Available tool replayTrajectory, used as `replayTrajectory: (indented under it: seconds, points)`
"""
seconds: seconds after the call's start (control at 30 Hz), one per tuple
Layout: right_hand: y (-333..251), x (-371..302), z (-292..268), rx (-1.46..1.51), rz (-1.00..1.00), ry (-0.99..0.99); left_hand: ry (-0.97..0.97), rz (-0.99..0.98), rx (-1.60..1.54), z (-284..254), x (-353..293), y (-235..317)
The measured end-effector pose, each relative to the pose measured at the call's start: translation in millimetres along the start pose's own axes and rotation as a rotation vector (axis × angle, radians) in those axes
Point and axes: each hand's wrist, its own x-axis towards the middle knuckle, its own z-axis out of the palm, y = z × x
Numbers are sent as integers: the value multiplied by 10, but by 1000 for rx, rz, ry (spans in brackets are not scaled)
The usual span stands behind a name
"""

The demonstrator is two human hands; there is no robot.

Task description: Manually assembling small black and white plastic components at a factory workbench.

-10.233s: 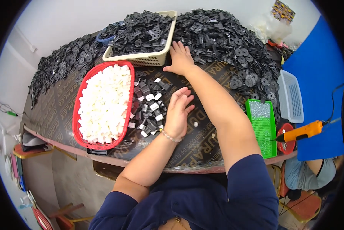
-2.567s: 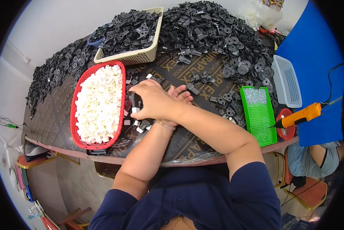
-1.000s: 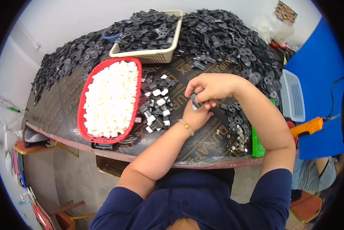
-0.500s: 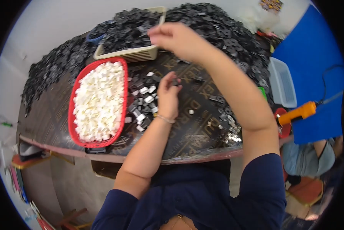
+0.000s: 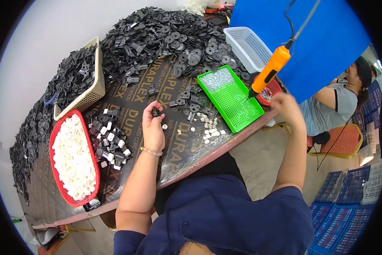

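My left hand (image 5: 153, 129) is raised over the table with its fingers curled round a small black plastic part (image 5: 156, 112). My right hand (image 5: 288, 109) is at the table's right edge, beside a small red bowl (image 5: 265, 94) of little metal pieces. Its fingers look curled together and slightly blurred; whatever they hold is hidden. Between the hands lies a green tray (image 5: 233, 104) with many small silvery screws at its far end. An orange electric screwdriver (image 5: 271, 70) hangs tip down over the tray's right side.
A red basket (image 5: 51, 157) of white pieces stands left, with black-and-white assemblies (image 5: 110, 138) beside it. Behind are a cream basket (image 5: 98, 80) and a heap of black parts (image 5: 152, 36). Loose round pieces (image 5: 210, 127) lie before the tray. A pale basket (image 5: 246, 49) and another person (image 5: 337, 100) are right.
The view has turned right, bringing the green tray fully into sight. My right hand has gone from the cream basket to beside the red bowl. My left hand still holds a black part.
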Motion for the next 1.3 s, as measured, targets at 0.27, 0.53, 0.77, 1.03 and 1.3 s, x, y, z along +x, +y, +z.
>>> replayTrajectory:
  seconds: [0.27, 0.53, 0.77, 1.03, 1.3]
  points:
    - [703, 913, 186, -344, -89, -321, 103, 79, -20, -193, -1, 186]
    - [1184, 1225, 650, -191, -314, -184, 203, 52, -88, -251, 66, 207]
    - [737, 1164, 422, 135, 222, -284, 204, 17, -119, -258, 46, 234]
    - [1063, 1236, 413, 1342, 437, -209, 247, -50, -218, -271, 47, 286]
    - [1037, 1259, 530, 1434, 591, -51, 254, -68, -275, -292, 78, 283]
